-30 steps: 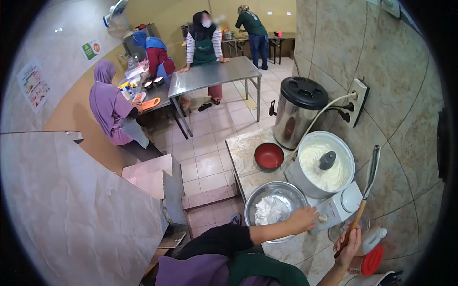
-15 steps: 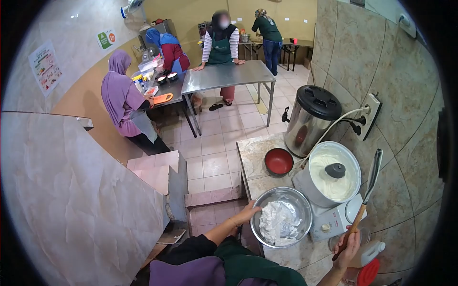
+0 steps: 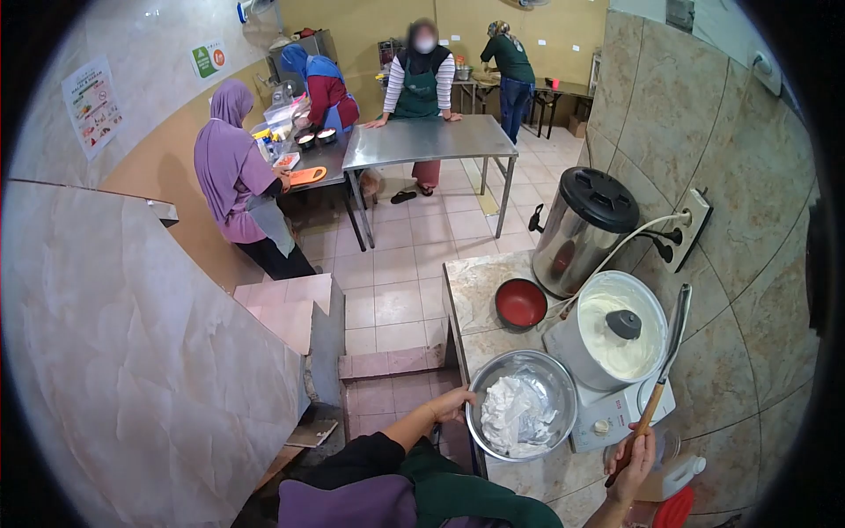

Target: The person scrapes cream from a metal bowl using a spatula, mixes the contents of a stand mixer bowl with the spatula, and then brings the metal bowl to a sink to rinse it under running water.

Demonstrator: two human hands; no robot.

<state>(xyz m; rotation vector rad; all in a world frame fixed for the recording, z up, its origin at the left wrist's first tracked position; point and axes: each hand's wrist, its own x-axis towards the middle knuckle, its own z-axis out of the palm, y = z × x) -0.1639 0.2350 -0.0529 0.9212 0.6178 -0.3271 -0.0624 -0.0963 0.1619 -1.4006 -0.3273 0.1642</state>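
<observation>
Mixer (image 3: 591, 431) with white cream stands right of centre; a careless swing of the nearby spatula (image 3: 652, 404) could knock its bowl. Below, the left hand (image 3: 453, 406) grips the rim of the steel bowl (image 3: 563, 429) of white cream, which, near the counter (image 3: 475, 280) edge, could tip if pulled. The right hand (image 3: 632, 459) clasps the spatula's wooden handle. Upper-left poster (image 3: 92, 107) text and red mixer print are unreadable.
</observation>
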